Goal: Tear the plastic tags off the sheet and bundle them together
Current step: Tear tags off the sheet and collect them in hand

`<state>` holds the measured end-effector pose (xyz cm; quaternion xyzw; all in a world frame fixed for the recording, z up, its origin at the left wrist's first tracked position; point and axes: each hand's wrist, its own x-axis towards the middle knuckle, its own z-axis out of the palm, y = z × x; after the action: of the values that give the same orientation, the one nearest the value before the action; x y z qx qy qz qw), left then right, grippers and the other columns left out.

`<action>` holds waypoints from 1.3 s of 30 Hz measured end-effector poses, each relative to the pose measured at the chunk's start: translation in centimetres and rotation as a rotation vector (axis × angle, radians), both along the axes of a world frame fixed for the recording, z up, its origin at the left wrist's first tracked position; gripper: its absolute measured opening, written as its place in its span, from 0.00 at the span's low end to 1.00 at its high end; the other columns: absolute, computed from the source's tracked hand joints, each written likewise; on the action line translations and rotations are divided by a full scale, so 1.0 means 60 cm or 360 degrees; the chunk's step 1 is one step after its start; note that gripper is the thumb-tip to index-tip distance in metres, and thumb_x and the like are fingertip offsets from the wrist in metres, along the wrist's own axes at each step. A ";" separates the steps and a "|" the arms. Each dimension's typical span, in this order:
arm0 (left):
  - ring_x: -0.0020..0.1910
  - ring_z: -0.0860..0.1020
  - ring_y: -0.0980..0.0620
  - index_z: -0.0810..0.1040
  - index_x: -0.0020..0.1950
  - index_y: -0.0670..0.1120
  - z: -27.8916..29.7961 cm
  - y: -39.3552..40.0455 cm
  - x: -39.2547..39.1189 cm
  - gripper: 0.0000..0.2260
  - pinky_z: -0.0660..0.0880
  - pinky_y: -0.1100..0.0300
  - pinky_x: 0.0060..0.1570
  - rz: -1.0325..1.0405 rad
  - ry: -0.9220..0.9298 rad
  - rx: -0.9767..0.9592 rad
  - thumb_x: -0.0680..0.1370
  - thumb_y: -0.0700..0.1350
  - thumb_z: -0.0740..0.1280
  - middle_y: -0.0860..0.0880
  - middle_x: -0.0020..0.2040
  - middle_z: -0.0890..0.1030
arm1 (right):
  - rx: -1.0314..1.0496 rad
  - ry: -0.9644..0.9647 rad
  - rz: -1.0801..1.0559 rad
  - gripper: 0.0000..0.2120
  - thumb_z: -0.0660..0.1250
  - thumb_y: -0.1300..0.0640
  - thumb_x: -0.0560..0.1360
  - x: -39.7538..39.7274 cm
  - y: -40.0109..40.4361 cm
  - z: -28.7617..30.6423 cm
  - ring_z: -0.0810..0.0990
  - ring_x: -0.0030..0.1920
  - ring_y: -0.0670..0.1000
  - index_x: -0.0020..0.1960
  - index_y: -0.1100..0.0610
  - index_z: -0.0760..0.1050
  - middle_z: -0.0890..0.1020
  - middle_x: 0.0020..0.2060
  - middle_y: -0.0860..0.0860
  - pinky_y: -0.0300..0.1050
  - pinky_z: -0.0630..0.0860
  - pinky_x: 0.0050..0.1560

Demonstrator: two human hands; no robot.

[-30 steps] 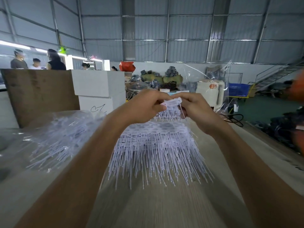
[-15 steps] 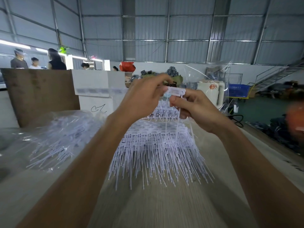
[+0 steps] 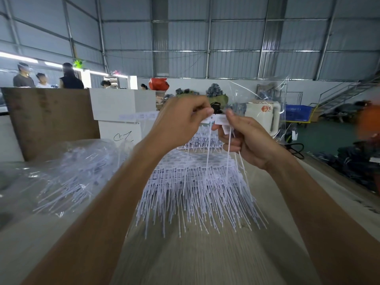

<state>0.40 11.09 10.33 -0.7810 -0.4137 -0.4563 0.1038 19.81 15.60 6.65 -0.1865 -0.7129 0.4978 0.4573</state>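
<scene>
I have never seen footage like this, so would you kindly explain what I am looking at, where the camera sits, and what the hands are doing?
There is no machine here: a person wears a camera on the head, looking forward and down at their own two hands. The left hand and the right hand each pinch the flat heads of white plastic tags, whose thin tails hang down. Below, on the table, lies a pile of tag sheets. To the left lies a clear plastic bag with more tags inside. Behind are boxes and a large hall.

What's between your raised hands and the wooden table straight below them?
In the head view, a pile of white plastic tags lies on the wooden table beneath the left hand and right hand.
</scene>
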 end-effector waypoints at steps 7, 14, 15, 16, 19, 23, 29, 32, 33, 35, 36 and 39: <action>0.29 0.71 0.53 0.78 0.41 0.48 -0.016 0.014 -0.007 0.12 0.72 0.54 0.34 0.0017 -0.0065 -0.0384 0.83 0.48 0.64 0.50 0.31 0.76 | 0.0802 -0.0368 -0.0462 0.11 0.70 0.52 0.79 0.000 0.003 0.002 0.68 0.28 0.43 0.48 0.61 0.84 0.76 0.30 0.48 0.37 0.66 0.32; 0.24 0.70 0.61 0.78 0.32 0.50 -0.027 0.006 -0.015 0.19 0.71 0.65 0.32 -0.0366 -0.0297 -0.0955 0.82 0.40 0.65 0.57 0.25 0.73 | 0.1582 -0.0539 -0.1231 0.08 0.70 0.57 0.80 -0.015 0.026 -0.017 0.72 0.32 0.45 0.47 0.61 0.83 0.78 0.33 0.47 0.38 0.68 0.37; 0.24 0.72 0.63 0.78 0.31 0.50 -0.026 0.004 -0.008 0.19 0.72 0.68 0.32 -0.0358 -0.0243 -0.0945 0.83 0.41 0.65 0.58 0.24 0.74 | 0.1424 -0.0470 -0.1278 0.08 0.68 0.57 0.81 -0.009 0.028 -0.019 0.72 0.32 0.42 0.46 0.60 0.82 0.79 0.33 0.47 0.34 0.67 0.36; 0.24 0.73 0.65 0.76 0.33 0.51 -0.023 0.004 -0.002 0.18 0.72 0.71 0.33 -0.0330 -0.0208 -0.0878 0.83 0.42 0.64 0.60 0.24 0.75 | 0.1189 -0.0396 -0.1270 0.09 0.67 0.56 0.82 -0.002 0.031 -0.021 0.73 0.30 0.40 0.45 0.57 0.81 0.77 0.32 0.44 0.29 0.66 0.34; 0.27 0.73 0.62 0.76 0.40 0.49 -0.017 0.007 0.002 0.12 0.73 0.67 0.34 -0.0307 -0.0163 -0.0732 0.84 0.43 0.63 0.57 0.30 0.78 | 0.0455 -0.0234 -0.0966 0.12 0.64 0.55 0.83 0.006 0.033 -0.028 0.73 0.29 0.40 0.44 0.57 0.78 0.76 0.30 0.44 0.32 0.72 0.32; 0.48 0.80 0.38 0.81 0.55 0.46 -0.020 0.009 -0.003 0.08 0.77 0.41 0.53 -0.0280 0.0036 -0.0866 0.82 0.37 0.63 0.47 0.46 0.83 | -0.0041 -0.0013 -0.0533 0.10 0.64 0.59 0.83 -0.007 0.020 -0.022 0.81 0.32 0.49 0.48 0.65 0.78 0.80 0.32 0.51 0.44 0.81 0.35; 0.39 0.84 0.47 0.82 0.55 0.45 -0.024 0.016 -0.007 0.08 0.81 0.52 0.43 -0.0280 0.0000 -0.0776 0.78 0.36 0.71 0.47 0.49 0.83 | -0.0031 -0.0037 -0.0498 0.13 0.61 0.56 0.85 -0.019 0.018 -0.024 0.71 0.27 0.47 0.47 0.60 0.78 0.77 0.29 0.50 0.39 0.70 0.29; 0.37 0.84 0.48 0.81 0.52 0.42 -0.023 0.019 -0.012 0.07 0.77 0.64 0.35 -0.0286 -0.0040 -0.0769 0.76 0.34 0.73 0.46 0.46 0.85 | 0.0105 -0.0117 -0.0643 0.14 0.60 0.55 0.85 -0.022 0.020 -0.026 0.73 0.28 0.48 0.45 0.59 0.79 0.77 0.32 0.53 0.41 0.73 0.29; 0.37 0.84 0.48 0.81 0.52 0.41 -0.024 0.019 -0.013 0.07 0.77 0.64 0.35 -0.0296 -0.0021 -0.0768 0.76 0.33 0.73 0.45 0.45 0.85 | 0.0197 -0.0182 -0.0700 0.15 0.60 0.55 0.85 -0.023 0.020 -0.028 0.72 0.28 0.47 0.45 0.60 0.79 0.77 0.32 0.54 0.41 0.72 0.29; 0.36 0.85 0.48 0.82 0.52 0.41 -0.027 0.021 -0.014 0.07 0.80 0.60 0.38 -0.0303 0.0031 -0.0740 0.76 0.34 0.73 0.45 0.45 0.85 | 0.0276 -0.0234 -0.0745 0.15 0.59 0.55 0.86 -0.026 0.022 -0.030 0.68 0.27 0.45 0.46 0.62 0.78 0.74 0.30 0.52 0.40 0.67 0.28; 0.35 0.85 0.49 0.83 0.52 0.42 -0.029 0.023 -0.016 0.07 0.82 0.57 0.40 -0.0284 0.0055 -0.0716 0.75 0.35 0.74 0.47 0.46 0.85 | 0.0261 -0.0244 -0.0724 0.16 0.59 0.53 0.86 -0.029 0.020 -0.030 0.67 0.26 0.44 0.46 0.60 0.78 0.73 0.28 0.48 0.39 0.65 0.28; 0.31 0.85 0.51 0.83 0.51 0.45 -0.034 0.025 -0.020 0.06 0.82 0.53 0.41 -0.0258 0.0084 -0.0670 0.75 0.39 0.75 0.50 0.46 0.85 | 0.0416 -0.0384 -0.0633 0.17 0.60 0.46 0.84 -0.034 0.010 -0.029 0.70 0.27 0.37 0.44 0.50 0.82 0.75 0.27 0.37 0.31 0.66 0.29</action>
<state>-0.78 12.60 8.28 -0.8277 -0.4328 -0.3462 -0.0877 17.80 16.22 4.93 -0.3204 -0.7698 0.2760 0.4781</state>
